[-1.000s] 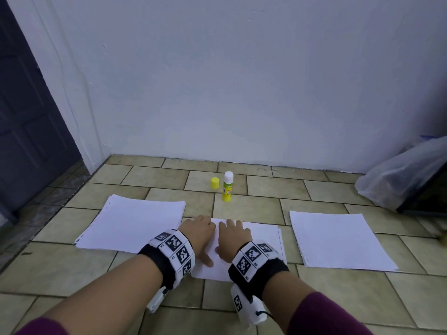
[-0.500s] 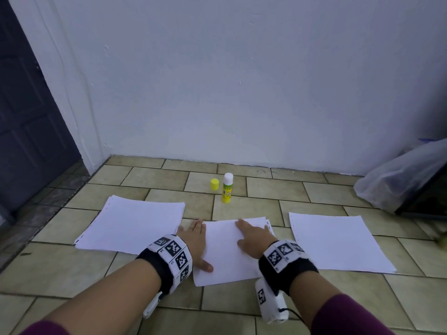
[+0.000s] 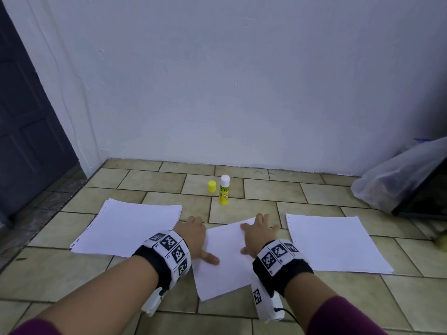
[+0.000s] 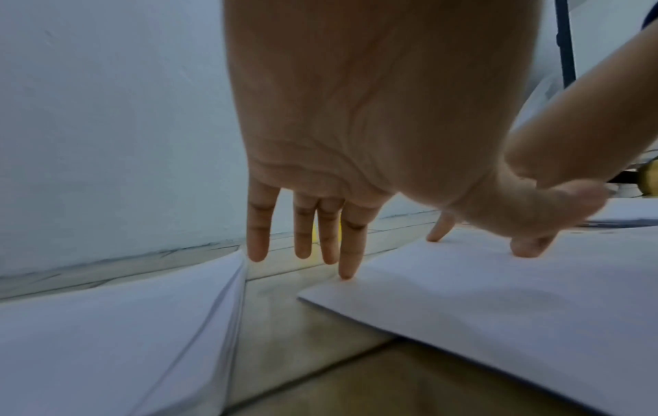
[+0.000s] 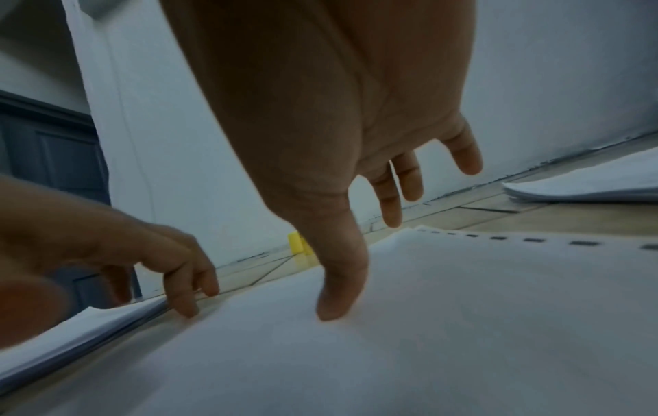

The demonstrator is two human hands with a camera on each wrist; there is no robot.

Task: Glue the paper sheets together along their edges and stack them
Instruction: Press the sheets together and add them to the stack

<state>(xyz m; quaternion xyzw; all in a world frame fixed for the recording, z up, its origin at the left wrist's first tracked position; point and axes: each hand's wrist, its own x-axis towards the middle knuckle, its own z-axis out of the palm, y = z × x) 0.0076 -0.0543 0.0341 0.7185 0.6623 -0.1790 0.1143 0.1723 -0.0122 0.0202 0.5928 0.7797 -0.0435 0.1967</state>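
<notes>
Where the dark door (image 3: 26, 112) meets the wall, the tiled floor (image 3: 242, 209) starts, and a paper stack (image 3: 128, 226) lies at the left. Just beside it the left hand (image 3: 193, 235) rests, fingers (image 4: 350, 245) straight and slightly apart, thumb and forefinger tip touching the skewed middle sheet (image 3: 225, 262). Behind stand a yellow cap (image 3: 211, 186) and an upright glue stick (image 3: 224, 189). The right hand (image 3: 257, 234) presses the sheet's right side, fingers (image 5: 338, 281) spread. Another stack (image 3: 336, 243) lies right, a plastic bag (image 3: 396, 175) beyond.
</notes>
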